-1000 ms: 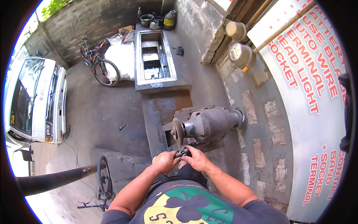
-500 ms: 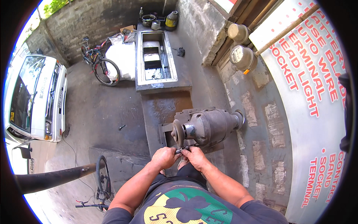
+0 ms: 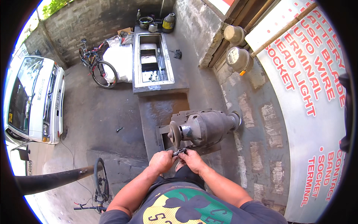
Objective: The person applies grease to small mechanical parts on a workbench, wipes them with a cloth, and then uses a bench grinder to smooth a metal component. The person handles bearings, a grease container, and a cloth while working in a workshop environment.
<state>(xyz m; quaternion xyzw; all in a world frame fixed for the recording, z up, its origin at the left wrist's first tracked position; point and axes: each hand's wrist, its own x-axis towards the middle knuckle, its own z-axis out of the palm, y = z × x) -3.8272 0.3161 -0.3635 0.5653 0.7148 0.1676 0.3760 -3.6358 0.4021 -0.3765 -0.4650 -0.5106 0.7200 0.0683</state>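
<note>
Metal part (image 3: 179,152), one, small, dark, partly shiny. Location: between left hand (image 3: 161,161) and right hand (image 3: 194,161), both clamped on it, one toward each end; just beside the near edge of the grinding wheel (image 3: 175,136), contact not discernible. Handling, by judgement: rigid, light enough for fingertips, sturdy, possibly slick with grease. Best hold: both ends, middle left bare.

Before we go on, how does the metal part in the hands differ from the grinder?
Size: the metal part is small, the grinder far bulkier.
Shape: the metal part looks slim, while the grinder has a barrel-like body with a round wheel.
Support: the left hand and right hand grip the metal part; neither holds the grinder.
Both show grey surfaces.
</note>
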